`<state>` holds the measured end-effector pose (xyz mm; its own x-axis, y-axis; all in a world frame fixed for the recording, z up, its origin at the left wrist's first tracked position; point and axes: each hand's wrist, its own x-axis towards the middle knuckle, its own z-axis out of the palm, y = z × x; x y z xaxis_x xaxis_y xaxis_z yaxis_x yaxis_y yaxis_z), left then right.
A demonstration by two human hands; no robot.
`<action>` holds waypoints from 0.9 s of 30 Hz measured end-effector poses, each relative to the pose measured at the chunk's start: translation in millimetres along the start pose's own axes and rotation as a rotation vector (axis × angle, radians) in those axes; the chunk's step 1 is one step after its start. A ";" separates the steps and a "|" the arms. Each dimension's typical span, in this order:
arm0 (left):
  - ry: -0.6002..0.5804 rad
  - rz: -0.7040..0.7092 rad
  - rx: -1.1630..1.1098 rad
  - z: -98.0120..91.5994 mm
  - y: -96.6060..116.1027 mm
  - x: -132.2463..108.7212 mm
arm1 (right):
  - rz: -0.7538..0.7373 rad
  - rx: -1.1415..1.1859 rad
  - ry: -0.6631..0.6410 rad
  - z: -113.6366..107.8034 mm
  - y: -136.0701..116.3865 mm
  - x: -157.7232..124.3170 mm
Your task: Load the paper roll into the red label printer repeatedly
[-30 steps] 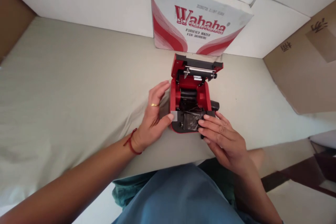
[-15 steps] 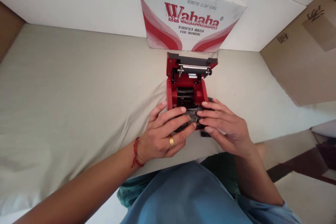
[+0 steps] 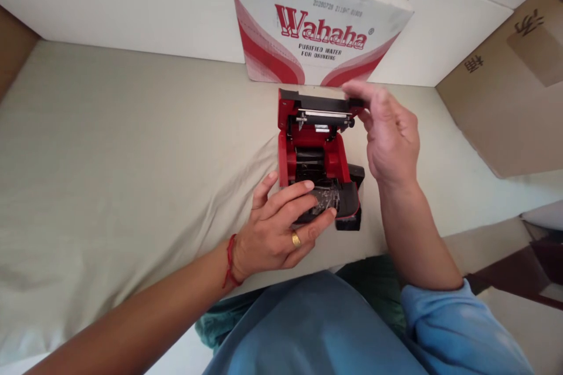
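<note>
A small red and black device (image 3: 314,152) with its lid (image 3: 319,104) flipped up stands on a beige cloth-covered surface (image 3: 132,146). My left hand (image 3: 281,225) grips the device's near black end, fingers wrapped over it and thumb underneath. My right hand (image 3: 387,129) is raised at the far right corner of the open lid, fingertips pinched on its edge. A metal bar and small parts show under the lid.
A white and red "Wahaha" carton (image 3: 316,29) stands just behind the device against white blocks. A brown cardboard box (image 3: 505,82) lies at the right. The surface's edge runs near my blue-clad lap (image 3: 316,328).
My right hand left the device's near end and rose to the lid's far right corner. My left hand stayed clasped on the near end.
</note>
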<state>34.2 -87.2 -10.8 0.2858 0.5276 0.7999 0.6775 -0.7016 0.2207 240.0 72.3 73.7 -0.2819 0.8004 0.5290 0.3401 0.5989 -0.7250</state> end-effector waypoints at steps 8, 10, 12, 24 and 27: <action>0.036 0.028 0.077 -0.7 8.3 5.6 | -0.089 -0.116 -0.051 -7.6 -31.6 -36.3; 0.029 0.031 0.110 -1.5 8.5 4.9 | -0.143 -0.163 -0.103 -12.0 -33.9 -49.3; 0.031 0.028 0.124 -1.3 8.3 3.9 | -0.159 -0.205 -0.153 -14.9 -34.0 -63.9; 0.058 -0.069 -0.090 0.1 3.3 -4.4 | -0.068 -0.292 -0.253 -14.1 -29.8 -95.9; 0.141 -0.243 -0.242 -5.0 -7.4 -7.4 | 0.003 -0.237 -0.219 -12.8 -33.4 -97.2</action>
<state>23.6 -88.4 -15.5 0.0288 0.6333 0.7734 0.5292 -0.6661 0.5257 267.5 -25.2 52.1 -0.4582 0.7933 0.4009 0.5332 0.6062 -0.5901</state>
